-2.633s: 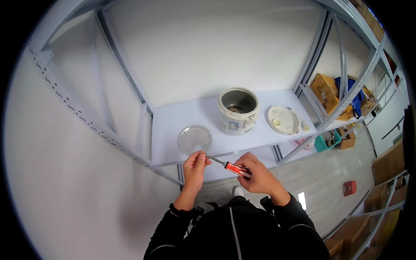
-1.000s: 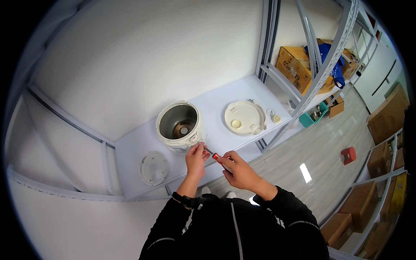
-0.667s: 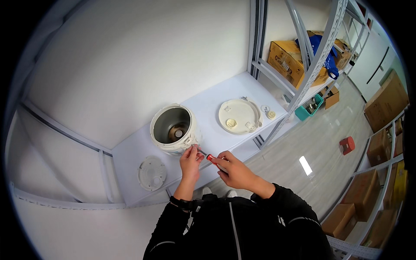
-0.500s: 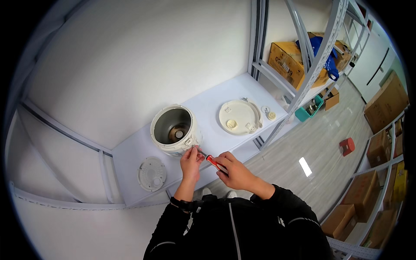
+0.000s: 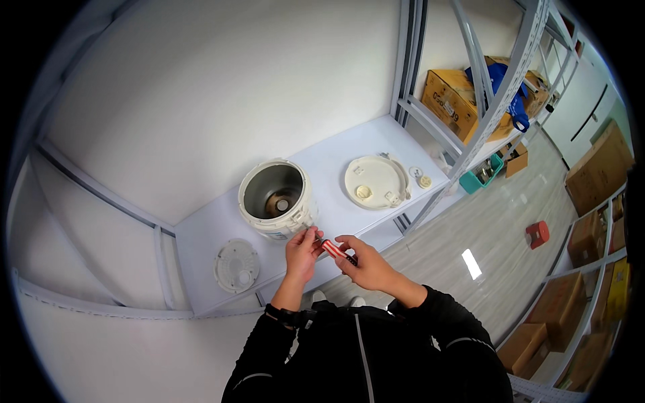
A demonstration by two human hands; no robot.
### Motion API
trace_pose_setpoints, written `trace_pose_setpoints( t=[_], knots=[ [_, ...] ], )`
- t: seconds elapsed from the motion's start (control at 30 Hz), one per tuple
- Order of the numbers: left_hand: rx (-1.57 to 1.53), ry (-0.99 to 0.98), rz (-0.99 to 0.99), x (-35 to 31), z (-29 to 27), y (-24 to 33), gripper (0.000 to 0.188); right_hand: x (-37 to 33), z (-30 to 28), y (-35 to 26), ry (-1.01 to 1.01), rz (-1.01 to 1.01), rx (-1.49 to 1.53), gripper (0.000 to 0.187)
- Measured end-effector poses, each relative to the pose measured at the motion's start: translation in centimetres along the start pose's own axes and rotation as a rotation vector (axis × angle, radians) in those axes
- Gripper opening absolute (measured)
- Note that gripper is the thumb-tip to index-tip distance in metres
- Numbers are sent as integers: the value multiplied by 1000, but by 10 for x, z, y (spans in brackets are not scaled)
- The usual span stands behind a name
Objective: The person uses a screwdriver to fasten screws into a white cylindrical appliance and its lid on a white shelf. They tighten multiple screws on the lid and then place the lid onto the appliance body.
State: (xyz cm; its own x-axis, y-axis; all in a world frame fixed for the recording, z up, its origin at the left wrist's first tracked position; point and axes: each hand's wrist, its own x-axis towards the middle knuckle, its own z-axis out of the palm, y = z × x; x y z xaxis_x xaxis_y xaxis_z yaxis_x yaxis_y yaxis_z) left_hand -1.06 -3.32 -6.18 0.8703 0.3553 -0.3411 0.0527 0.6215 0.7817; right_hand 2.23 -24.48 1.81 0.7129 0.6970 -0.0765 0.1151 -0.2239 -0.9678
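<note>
A screwdriver with a red and white handle points toward the front of a white rice cooker body. My right hand is closed round the back of its handle. My left hand pinches near the shaft, close to the cooker's wall; the tip is hidden by the fingers. The cooker stands upright without a lid, its grey inside and round central part showing. A round pale inner cover lies to its left. On its right a white round lid rests with a small cream cap on it.
All this lies on a white shelf against the wall. Another small cap sits near its right end. A metal upright rises there. Beyond are cartons, a teal bin and a red stool on the floor.
The screwdriver's handle has turned, showing more white stripes now. My right fingers have loosened and shifted on it. My left hand stays near the shaft. The view has shifted slightly.
</note>
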Motion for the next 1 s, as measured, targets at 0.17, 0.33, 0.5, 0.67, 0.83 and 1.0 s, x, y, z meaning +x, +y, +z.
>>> trace_pose_setpoints(
  t=[0.17,0.33,0.5,0.67,0.83,1.0],
  knots=[
    [5,44,8,-1,9,-2,23,-11,5,-3,54,-88,-359,73],
    [13,57,13,-1,9,-3,22,-16,11,-9,88,-87,-429,65],
    [7,70,15,6,-1,-8,22,-19,14,-10,111,-139,-415,55],
    [16,19,-41,-4,4,4,26,-17,13,-3,115,-85,-264,43],
    [12,-35,-20,-4,2,2,25,-12,2,4,71,-3,-178,41],
    [48,-10,-19,-1,5,-2,23,-19,4,3,196,-260,-440,48]
  ],
)
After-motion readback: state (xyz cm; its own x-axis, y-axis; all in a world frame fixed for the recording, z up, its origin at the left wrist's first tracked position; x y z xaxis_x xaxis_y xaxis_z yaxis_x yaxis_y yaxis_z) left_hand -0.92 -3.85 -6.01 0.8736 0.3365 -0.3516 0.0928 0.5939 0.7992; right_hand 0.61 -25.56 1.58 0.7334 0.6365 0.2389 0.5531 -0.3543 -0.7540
